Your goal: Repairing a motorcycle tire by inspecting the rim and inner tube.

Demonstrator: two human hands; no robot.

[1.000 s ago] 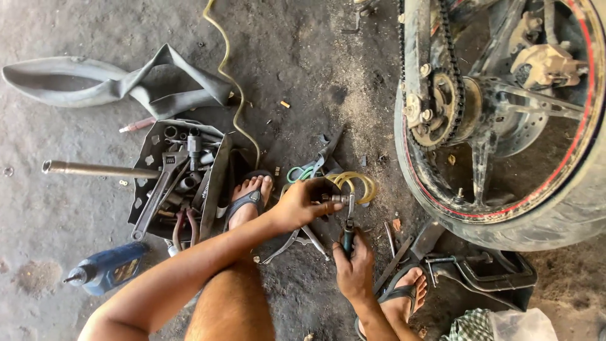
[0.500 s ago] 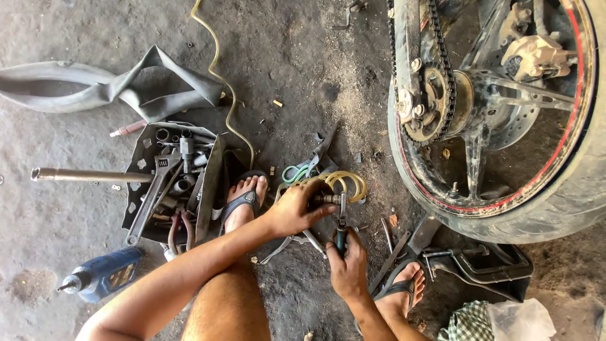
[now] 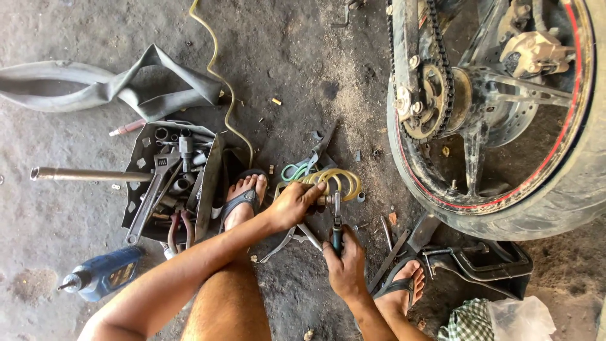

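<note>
We pinch the small metal part firmly in our left hand; our right hand, closed around the screwdriver, should keep it square.

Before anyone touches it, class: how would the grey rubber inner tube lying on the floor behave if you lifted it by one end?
The inner tube lies flat and folded over itself, so it would likely droop limply rather than hold shape. Being deflated and thin-walled, it is probably light for its length. Flat on the dusty floor, it seems unlikely to roll.

matt rubber inner tube, dull metal tool tray, rough concrete floor.
</note>
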